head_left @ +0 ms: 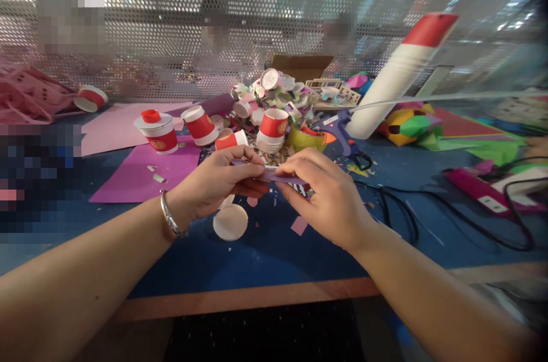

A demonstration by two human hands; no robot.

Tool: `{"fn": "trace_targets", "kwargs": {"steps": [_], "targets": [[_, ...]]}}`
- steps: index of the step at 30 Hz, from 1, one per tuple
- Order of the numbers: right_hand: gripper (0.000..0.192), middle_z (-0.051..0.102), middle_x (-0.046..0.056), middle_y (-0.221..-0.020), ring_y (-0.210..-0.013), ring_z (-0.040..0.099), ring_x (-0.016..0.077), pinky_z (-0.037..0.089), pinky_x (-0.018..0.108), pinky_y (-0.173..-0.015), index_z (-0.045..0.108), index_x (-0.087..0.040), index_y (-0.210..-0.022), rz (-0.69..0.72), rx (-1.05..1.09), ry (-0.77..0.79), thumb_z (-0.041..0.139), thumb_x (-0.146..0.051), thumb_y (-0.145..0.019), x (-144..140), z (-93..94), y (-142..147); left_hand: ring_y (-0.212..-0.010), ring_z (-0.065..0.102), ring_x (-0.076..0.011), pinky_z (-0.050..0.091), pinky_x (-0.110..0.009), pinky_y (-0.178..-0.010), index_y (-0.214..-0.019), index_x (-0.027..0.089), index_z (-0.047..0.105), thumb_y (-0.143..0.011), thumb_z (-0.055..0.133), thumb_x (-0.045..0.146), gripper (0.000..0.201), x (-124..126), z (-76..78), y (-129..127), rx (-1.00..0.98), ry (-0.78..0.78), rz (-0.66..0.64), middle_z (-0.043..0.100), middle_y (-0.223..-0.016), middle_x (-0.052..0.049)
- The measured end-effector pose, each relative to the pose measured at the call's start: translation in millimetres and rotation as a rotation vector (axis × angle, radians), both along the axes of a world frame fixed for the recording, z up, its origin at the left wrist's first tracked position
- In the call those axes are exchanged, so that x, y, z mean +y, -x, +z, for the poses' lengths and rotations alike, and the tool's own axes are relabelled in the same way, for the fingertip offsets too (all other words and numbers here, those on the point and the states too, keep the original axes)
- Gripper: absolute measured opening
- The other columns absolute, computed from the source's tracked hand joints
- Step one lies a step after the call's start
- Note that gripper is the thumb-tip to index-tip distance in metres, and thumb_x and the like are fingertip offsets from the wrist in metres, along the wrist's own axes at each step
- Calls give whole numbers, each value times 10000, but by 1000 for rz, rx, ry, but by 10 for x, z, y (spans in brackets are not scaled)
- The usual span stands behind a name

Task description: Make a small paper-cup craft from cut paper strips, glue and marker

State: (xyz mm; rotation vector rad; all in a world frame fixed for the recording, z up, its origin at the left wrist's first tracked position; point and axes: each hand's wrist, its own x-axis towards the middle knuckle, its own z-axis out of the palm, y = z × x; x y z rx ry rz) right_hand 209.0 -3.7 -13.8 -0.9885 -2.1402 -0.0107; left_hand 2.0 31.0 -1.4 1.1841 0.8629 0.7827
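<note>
Purple paper strip [280, 177], apparently two-handed.

A craft workshop: the blue surface [265, 253] carries a heap of cut red-and-white paper cups [274, 108], with purple paper sheets [141, 171] left of the heap, a blue glue gun [342, 131] right of it, and a perforated metal screen [171, 13] behind it.

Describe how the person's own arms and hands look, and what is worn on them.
Both forearms are bare, with no sleeves in view and no gloves. The left hand has a silver metal bracelet around its wrist, a slim band with a shiny finish. The right hand and its wrist carry nothing: no watch or band shows. No rings can be made out on the fingers of either hand.
</note>
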Motion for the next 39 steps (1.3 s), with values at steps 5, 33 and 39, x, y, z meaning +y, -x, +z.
{"fn": "trace_targets", "kwargs": {"steps": [5,33,39], "targets": [[104,652,53,-937,-868,644,205,534,350,-746,652,-225,-949,28,72,70,617,-128,-933,4,22,-2,-714,736,-184,608,-296,-651,-905,151,713,-928,684,457,308,39,24,48,63,-64,-51,754,-899,-84],[68,672,-11,-795,-696,598,136,448,265,-613,682,-197,-905,0,228,428,662,-257,-929,6,40,-17,-787,725,-210,554,-342,-831,-1023,123,767,-879,737,255,197,36,98,118,266,-366,-182,750,-706,-48],[177,720,23,-951,-767,648,161,501,291,-681,674,-195,-1053,-45,186,292,721,-250,-891,-6,16,1,-689,707,-153,547,-287,-734,-899,120,705,-861,743,205,100,25,85,71,197,-257,-144,741,-746,-31]]}}
